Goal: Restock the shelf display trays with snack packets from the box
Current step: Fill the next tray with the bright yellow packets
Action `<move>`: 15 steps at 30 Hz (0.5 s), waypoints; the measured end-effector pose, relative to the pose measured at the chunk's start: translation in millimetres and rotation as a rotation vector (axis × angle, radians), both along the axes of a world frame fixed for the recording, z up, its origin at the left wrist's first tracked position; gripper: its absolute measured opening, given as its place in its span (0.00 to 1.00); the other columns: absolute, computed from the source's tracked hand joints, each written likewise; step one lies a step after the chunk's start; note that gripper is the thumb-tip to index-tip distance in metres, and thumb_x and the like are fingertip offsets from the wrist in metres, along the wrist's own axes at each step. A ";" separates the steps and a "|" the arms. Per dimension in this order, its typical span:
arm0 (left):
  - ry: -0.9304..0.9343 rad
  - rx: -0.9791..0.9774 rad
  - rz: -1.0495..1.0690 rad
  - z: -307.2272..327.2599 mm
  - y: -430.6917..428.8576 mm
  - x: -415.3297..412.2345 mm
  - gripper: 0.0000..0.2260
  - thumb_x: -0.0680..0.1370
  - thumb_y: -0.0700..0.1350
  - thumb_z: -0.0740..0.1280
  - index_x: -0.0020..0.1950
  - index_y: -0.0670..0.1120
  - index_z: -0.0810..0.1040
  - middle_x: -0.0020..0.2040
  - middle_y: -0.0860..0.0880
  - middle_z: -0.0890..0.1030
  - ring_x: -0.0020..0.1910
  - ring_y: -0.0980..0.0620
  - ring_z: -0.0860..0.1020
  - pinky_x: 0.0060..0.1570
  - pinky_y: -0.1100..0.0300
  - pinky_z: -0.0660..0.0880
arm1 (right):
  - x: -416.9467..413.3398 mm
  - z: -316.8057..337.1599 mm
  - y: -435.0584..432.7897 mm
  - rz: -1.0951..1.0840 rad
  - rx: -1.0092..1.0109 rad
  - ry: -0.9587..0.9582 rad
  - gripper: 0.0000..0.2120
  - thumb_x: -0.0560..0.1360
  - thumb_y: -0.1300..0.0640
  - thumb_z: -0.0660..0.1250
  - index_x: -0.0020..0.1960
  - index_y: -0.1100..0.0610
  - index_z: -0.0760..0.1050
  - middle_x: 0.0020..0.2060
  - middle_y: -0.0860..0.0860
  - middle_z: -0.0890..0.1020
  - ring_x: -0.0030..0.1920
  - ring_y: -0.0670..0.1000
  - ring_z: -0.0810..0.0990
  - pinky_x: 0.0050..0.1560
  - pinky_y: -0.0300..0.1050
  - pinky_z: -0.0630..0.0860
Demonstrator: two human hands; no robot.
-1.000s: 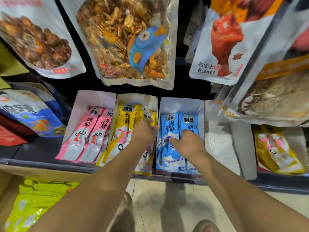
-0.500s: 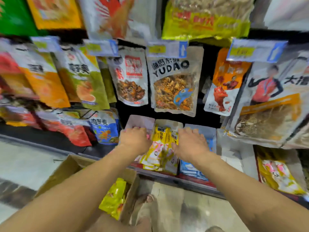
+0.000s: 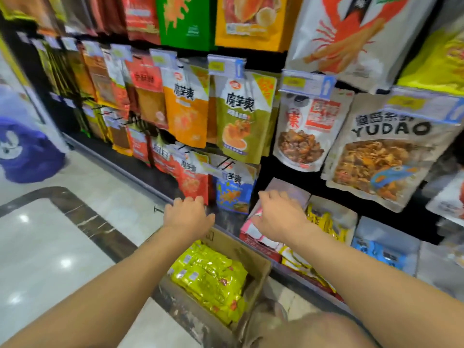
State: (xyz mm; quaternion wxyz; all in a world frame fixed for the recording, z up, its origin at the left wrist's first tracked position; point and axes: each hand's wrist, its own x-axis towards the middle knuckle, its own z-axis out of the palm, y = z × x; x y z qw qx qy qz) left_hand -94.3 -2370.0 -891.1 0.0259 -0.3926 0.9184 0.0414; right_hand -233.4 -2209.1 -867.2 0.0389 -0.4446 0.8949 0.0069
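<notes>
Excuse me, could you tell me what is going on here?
A person is restocking snacks. Their right hand is over the pink packets in a display tray; whether it grips any is hidden. The left hand hovers empty near the far end of the cardboard box of yellow-green packets on the floor.

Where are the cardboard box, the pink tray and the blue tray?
cardboard box (image 3: 249, 253), head view, right inner wall.
pink tray (image 3: 293, 192), head view, back wall.
blue tray (image 3: 386, 229), head view, back wall.
</notes>
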 end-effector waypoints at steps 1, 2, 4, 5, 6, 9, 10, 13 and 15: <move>0.002 0.020 0.021 -8.5 -7.5 4.6 0.23 0.77 0.63 0.59 0.64 0.49 0.72 0.64 0.45 0.77 0.65 0.41 0.73 0.60 0.48 0.70 | 2.5 -5.9 -13.0 0.022 0.027 -0.004 0.28 0.78 0.42 0.60 0.71 0.57 0.64 0.67 0.58 0.71 0.67 0.62 0.69 0.64 0.59 0.70; 0.003 0.047 0.045 -17.1 -14.1 8.4 0.22 0.77 0.62 0.59 0.64 0.49 0.72 0.64 0.45 0.77 0.64 0.41 0.73 0.60 0.48 0.70 | 4.5 -13.5 -25.0 0.045 0.052 -0.003 0.28 0.78 0.41 0.59 0.72 0.57 0.63 0.67 0.58 0.71 0.67 0.62 0.69 0.64 0.59 0.70; -0.013 0.094 0.084 -36.4 -26.2 13.8 0.22 0.77 0.61 0.59 0.64 0.49 0.73 0.64 0.46 0.77 0.65 0.41 0.73 0.60 0.48 0.70 | 7.5 -31.7 -47.4 0.085 0.087 -0.008 0.29 0.78 0.41 0.60 0.72 0.56 0.62 0.67 0.58 0.71 0.67 0.62 0.69 0.63 0.59 0.70; -0.033 0.113 0.098 -47.7 -31.3 15.6 0.23 0.77 0.62 0.58 0.65 0.49 0.73 0.64 0.46 0.77 0.65 0.41 0.73 0.60 0.48 0.70 | 8.5 -41.9 -57.2 0.102 0.098 -0.013 0.29 0.78 0.40 0.60 0.73 0.56 0.62 0.68 0.57 0.71 0.67 0.61 0.69 0.62 0.58 0.70; -0.057 0.134 0.110 -59.5 -35.3 16.6 0.23 0.77 0.63 0.58 0.65 0.49 0.72 0.64 0.46 0.77 0.65 0.41 0.73 0.60 0.48 0.70 | 8.7 -53.0 -65.8 0.120 0.107 -0.020 0.29 0.78 0.40 0.60 0.73 0.56 0.63 0.68 0.57 0.71 0.67 0.61 0.69 0.62 0.58 0.70; -0.096 0.219 0.151 -98.4 -44.1 16.9 0.24 0.78 0.63 0.58 0.66 0.47 0.71 0.65 0.44 0.76 0.66 0.40 0.72 0.60 0.48 0.70 | 8.7 -89.9 -87.7 0.151 0.151 -0.052 0.28 0.78 0.41 0.60 0.72 0.56 0.63 0.67 0.57 0.71 0.67 0.61 0.69 0.61 0.57 0.70; -0.100 0.258 0.169 -111.2 -45.6 15.7 0.24 0.78 0.62 0.59 0.66 0.46 0.70 0.65 0.43 0.75 0.66 0.40 0.71 0.60 0.48 0.70 | 9.1 -103.4 -93.6 0.155 0.171 -0.069 0.29 0.78 0.40 0.60 0.72 0.56 0.63 0.67 0.57 0.71 0.67 0.61 0.69 0.61 0.57 0.70; -0.071 0.428 0.252 -149.9 -46.0 7.7 0.26 0.79 0.60 0.61 0.68 0.43 0.69 0.66 0.41 0.76 0.66 0.39 0.73 0.62 0.49 0.72 | 10.9 -147.8 -105.2 0.164 0.230 -0.127 0.30 0.78 0.41 0.61 0.73 0.56 0.61 0.67 0.56 0.71 0.67 0.61 0.69 0.62 0.57 0.69; -0.071 0.540 0.324 -173.9 -40.0 4.1 0.27 0.79 0.60 0.62 0.70 0.42 0.67 0.68 0.41 0.75 0.68 0.40 0.73 0.64 0.51 0.71 | 12.6 -177.8 -107.7 0.174 0.274 -0.171 0.29 0.78 0.41 0.61 0.72 0.56 0.62 0.67 0.56 0.71 0.67 0.61 0.69 0.63 0.57 0.69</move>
